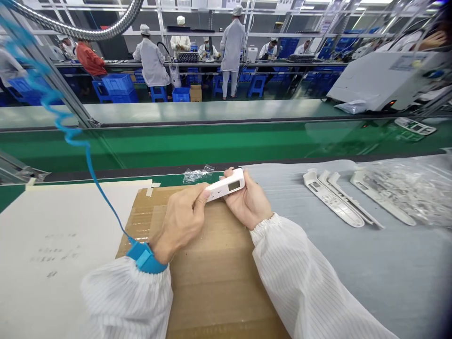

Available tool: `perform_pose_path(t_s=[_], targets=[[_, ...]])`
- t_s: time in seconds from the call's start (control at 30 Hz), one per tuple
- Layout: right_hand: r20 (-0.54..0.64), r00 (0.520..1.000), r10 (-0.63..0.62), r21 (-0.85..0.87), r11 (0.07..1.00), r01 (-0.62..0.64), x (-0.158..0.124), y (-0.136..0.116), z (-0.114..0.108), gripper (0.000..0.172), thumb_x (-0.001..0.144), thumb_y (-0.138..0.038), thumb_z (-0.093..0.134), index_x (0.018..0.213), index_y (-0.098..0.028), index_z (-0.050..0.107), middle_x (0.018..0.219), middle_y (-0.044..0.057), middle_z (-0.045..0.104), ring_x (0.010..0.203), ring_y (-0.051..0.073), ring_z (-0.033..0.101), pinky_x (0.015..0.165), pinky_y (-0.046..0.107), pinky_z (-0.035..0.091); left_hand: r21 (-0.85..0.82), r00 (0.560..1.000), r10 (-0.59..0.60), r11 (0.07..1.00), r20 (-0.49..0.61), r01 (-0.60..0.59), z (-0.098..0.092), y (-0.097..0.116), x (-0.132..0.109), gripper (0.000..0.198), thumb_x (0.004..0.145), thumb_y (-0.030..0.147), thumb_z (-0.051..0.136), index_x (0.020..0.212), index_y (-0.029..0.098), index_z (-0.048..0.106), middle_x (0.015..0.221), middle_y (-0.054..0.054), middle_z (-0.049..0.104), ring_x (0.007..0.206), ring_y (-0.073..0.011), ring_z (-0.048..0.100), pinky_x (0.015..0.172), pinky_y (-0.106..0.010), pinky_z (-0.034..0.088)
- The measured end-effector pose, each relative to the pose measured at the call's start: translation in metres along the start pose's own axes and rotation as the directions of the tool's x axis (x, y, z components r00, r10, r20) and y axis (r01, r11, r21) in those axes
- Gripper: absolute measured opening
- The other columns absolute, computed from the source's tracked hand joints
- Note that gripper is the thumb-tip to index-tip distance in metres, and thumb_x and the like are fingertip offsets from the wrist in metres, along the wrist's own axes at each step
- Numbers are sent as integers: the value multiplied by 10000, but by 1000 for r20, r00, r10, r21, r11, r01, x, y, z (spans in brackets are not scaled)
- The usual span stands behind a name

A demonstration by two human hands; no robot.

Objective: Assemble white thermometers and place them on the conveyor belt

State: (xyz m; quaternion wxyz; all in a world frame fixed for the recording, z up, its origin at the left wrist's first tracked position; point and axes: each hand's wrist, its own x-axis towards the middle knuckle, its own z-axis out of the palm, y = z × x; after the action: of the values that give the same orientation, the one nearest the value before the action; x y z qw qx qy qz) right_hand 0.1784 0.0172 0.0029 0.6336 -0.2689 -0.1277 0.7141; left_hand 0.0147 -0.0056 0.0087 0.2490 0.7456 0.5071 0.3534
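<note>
The left hand pinches a white plastic casing between thumb and fingers, while the right hand cradles its other end, fingers curled around it. The casing sits over the far edge of a cardboard sheet. A crumpled clear plastic bag lies just beyond that edge; white moulded parts lie well to the right on a grey mat.

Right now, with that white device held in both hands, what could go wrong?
The white plastic device is gripped near its ends by the left hand and right hand, so it could slip onto the cardboard sheet. The coiled blue cord from the blue wrist strap could snag it. The clear plastic wrap might slide toward the green conveyor belt.
</note>
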Motion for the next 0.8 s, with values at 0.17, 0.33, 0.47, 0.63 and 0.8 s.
perform_pose_path(t_s=[0.17,0.33,0.47,0.63,0.8], targets=[[55,998,34,-215,976,-21,-3,10,2,444,998,-551,411,1011,-211,697,1047,58,689,977,174,629,876,300,522,-494,854,-455,698,253,518,-11,-1,9,376,944,418,454,682,159,527,532,8,478,410,-64,293,419,-212,186],[120,993,-6,-274,961,39,-1,14,-8,398,867,-575,655,1044,-221,699,1067,49,688,974,172,627,840,285,514,-644,829,-399,525,392,557,-16,-2,9,218,921,362,517,872,156,570,557,35,439,403,-37,224,407,-193,108],[58,998,-16,-294,955,32,0,14,-12,323,783,-410,800,1031,-223,712,1095,37,695,818,125,626,762,270,513,-713,863,-475,545,172,442,-29,-11,21,232,923,312,496,1089,167,569,596,23,499,413,-53,291,406,-176,176],[27,999,-28,-270,962,34,-1,13,-11,268,764,-289,813,1004,-207,726,973,7,694,715,83,607,694,235,502,-189,764,-586,810,-271,555,-77,-59,74,325,842,231,575,1159,161,570,726,-63,672,516,-129,512,489,-226,383],[31,999,5,-250,968,3,0,14,-12,271,729,-231,825,981,-193,732,942,10,696,717,83,611,689,226,502,143,768,-543,777,-339,613,-114,-102,116,474,788,152,608,1260,139,556,1058,-156,716,963,-287,675,834,-390,516]])
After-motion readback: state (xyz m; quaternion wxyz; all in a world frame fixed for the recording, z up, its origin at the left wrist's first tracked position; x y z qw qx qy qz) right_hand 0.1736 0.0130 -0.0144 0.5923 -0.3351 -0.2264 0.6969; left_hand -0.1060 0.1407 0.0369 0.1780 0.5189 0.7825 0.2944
